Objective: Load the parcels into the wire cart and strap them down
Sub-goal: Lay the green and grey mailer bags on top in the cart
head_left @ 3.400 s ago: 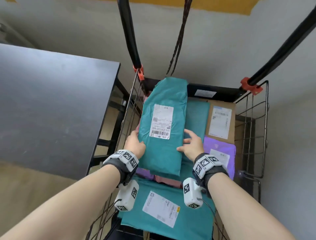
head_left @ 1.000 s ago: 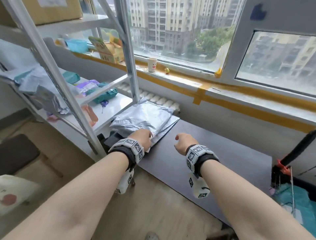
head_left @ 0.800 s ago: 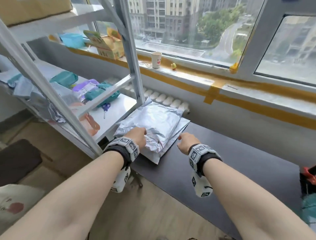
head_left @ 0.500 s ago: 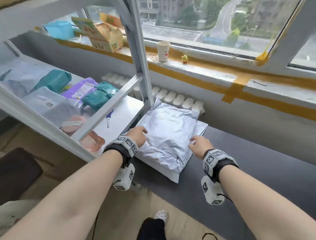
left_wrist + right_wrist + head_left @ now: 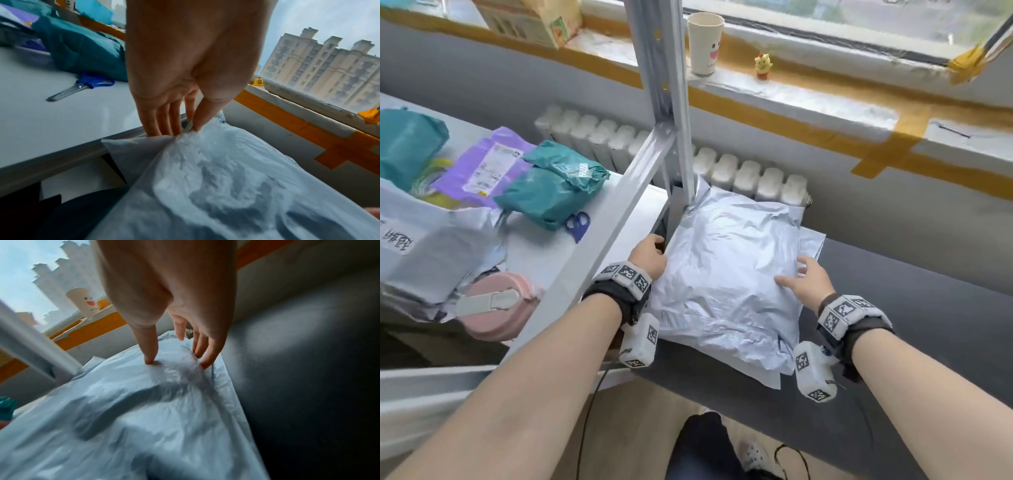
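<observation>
A crinkled silver plastic parcel (image 5: 729, 274) lies on the left end of the dark table (image 5: 928, 308), on top of a flatter pale mailer whose edge (image 5: 813, 241) shows at the right. My left hand (image 5: 650, 255) is at its left edge; in the left wrist view the fingers (image 5: 162, 123) tuck behind the raised edge of the parcel (image 5: 226, 186) and the thumb presses on top, pinching it. My right hand (image 5: 804, 277) rests at the right side, thumb on top and spread fingers (image 5: 207, 360) along the edge of the parcel (image 5: 133, 418). The wire cart is out of view.
A grey metal shelf post (image 5: 671, 102) stands right behind the parcel's left corner. The white shelf (image 5: 544, 260) to the left holds teal (image 5: 551, 192) and purple (image 5: 482, 168) parcels, blue scissors (image 5: 578, 224) and a pink round container (image 5: 496, 308). A radiator (image 5: 722, 168) and a windowsill with a cup (image 5: 703, 44) run behind.
I have turned from the cart to the table and come closer. Both hands have reached the silver parcel; the right hand went from the bare table onto its right edge.
</observation>
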Tool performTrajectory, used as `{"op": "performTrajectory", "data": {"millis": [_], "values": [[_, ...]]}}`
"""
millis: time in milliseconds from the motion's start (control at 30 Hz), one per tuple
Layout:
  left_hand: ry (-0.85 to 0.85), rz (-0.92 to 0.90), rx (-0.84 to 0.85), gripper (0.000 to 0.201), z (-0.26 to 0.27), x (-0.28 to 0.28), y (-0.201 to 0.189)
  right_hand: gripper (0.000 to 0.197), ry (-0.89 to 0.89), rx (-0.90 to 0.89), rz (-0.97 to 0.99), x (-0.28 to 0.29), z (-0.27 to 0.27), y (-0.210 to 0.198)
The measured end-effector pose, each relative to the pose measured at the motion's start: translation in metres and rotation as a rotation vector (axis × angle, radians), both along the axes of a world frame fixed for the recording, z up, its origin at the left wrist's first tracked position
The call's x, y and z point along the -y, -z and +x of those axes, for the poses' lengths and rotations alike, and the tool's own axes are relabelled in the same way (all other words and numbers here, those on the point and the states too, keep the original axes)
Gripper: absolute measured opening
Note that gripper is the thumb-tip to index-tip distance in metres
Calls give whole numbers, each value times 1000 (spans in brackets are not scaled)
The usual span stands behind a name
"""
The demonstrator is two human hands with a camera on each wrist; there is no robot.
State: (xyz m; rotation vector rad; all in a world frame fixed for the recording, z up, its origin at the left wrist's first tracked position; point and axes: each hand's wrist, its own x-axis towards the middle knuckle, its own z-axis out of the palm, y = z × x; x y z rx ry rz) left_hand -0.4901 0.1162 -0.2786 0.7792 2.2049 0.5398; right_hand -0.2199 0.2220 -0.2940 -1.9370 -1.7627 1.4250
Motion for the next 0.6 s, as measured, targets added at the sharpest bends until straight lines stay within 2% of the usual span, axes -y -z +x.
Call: {"op": "performTrajectory", "data": {"millis": [133, 233, 400, 600], "values": [[-91, 92, 0, 30, -3, -4, 8, 71, 203, -169, -184, -3, 7, 0], [-159, 120, 94, 20, 1, -7, 10, 73, 285, -267, -326, -5, 14, -3], [-234, 135, 189, 21, -1, -8, 8, 69, 299, -382, -457, -4, 26, 1], [-298, 199, 344, 17, 4, -8, -1, 55, 319, -533, -462, 8, 42, -8]]}}
